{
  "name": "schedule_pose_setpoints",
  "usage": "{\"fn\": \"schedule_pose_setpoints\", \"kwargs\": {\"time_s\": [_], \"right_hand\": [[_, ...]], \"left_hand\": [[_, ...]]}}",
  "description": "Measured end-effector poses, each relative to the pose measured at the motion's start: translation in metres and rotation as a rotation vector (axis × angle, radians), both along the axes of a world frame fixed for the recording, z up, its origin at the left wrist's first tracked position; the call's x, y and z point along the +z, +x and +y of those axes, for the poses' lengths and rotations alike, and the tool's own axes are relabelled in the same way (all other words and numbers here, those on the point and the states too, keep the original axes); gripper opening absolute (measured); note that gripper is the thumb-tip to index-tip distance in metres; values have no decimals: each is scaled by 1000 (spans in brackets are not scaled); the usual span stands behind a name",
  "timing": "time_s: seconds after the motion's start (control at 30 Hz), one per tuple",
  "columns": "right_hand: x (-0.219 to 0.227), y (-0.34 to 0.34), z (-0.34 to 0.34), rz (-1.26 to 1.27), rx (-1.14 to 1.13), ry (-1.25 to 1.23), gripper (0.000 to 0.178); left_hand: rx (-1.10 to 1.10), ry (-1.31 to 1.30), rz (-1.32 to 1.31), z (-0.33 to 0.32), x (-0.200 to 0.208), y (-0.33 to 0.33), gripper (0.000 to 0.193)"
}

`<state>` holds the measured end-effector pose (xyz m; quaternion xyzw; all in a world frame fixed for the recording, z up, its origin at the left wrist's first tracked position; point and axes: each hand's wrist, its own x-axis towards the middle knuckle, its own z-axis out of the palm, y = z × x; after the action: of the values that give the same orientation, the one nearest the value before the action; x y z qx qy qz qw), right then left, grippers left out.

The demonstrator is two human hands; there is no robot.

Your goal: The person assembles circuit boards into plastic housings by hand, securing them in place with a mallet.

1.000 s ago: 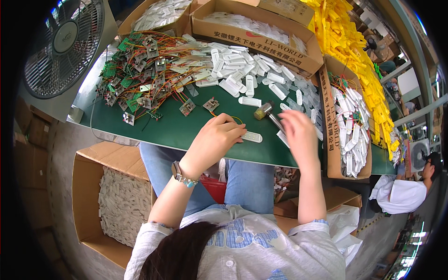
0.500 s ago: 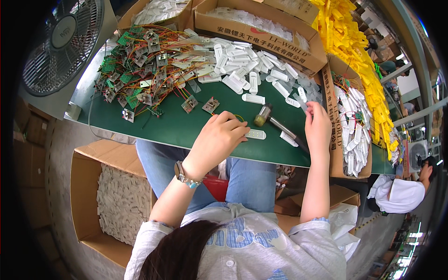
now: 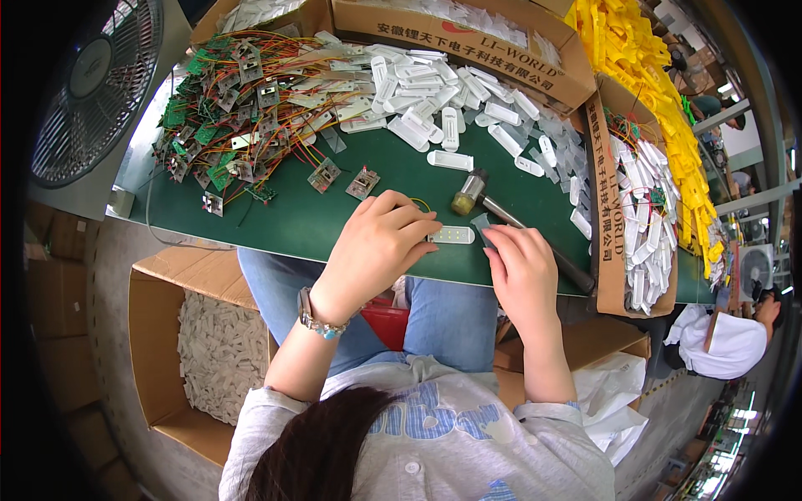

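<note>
My left hand [image 3: 380, 246] is closed round one end of a small white plastic housing [image 3: 456, 235] near the table's front edge. A row of small yellowish dots shows on the housing, and a yellow wire loops out above my fingers. Just right of it, my right hand [image 3: 526, 265] pinches a small translucent plastic piece [image 3: 480, 224], close to the housing's free end. Behind my hands lies a hammer [image 3: 469, 194], its dark handle slanting under or behind my right hand. Two circuit boards with wires, one of them a square board [image 3: 363, 183], rest beyond my left hand.
A tangled heap of wired circuit boards [image 3: 225, 125] covers the table's left. White housings [image 3: 418, 88] and clear pieces lie beyond. Cardboard boxes [image 3: 468, 54] border the back and right; yellow parts [image 3: 626, 50] are piled behind. A fan [image 3: 96, 83] stands left.
My right hand has moved left and nearer from the loose clear pieces, bringing one beside the housing. My left hand keeps its hold. The whole view has shifted slightly.
</note>
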<state>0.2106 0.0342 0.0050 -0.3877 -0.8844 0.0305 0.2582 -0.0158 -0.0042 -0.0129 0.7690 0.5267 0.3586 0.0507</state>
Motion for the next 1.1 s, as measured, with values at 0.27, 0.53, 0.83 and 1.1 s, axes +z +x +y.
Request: {"fn": "schedule_pose_setpoints", "kwargs": {"time_s": [0.27, 0.53, 0.83, 1.1], "right_hand": [[-4, 8, 8, -42, 28, 179, 34], [0, -9, 14, -6, 294, 141, 32], [1, -21, 21, -75, 359, 172, 24], [-2, -24, 12, -106, 296, 227, 24]], "left_hand": [[30, -24, -24, 0, 4, 0, 42], [33, -47, -28, 0, 6, -1, 46], [27, -54, -8, 0, 8, 0, 43], [-9, -10, 0, 1, 2, -1, 26]]}}
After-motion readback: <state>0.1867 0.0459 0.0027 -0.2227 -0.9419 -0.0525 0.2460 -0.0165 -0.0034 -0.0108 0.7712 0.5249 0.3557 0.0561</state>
